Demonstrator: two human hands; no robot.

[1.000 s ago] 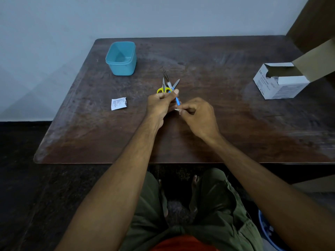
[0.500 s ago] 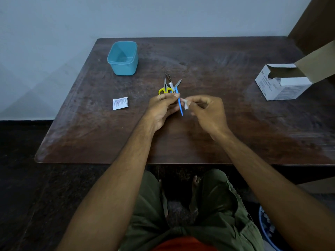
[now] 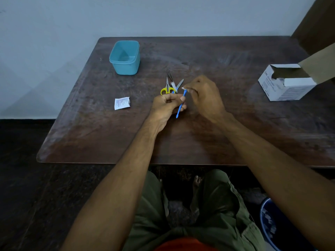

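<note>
One slim blue stick (image 3: 179,108) tilts, white wad (image 3: 183,88) at tip.

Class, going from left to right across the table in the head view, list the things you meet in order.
Teal plastic container → left hand, gripping a blue stick → right hand, pinching a small white pad → open white cardboard box.

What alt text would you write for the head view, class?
A person's left hand holds a blue stick while the right hand pinches a white scrap at its tip, over a wooden table with scissors.
</note>
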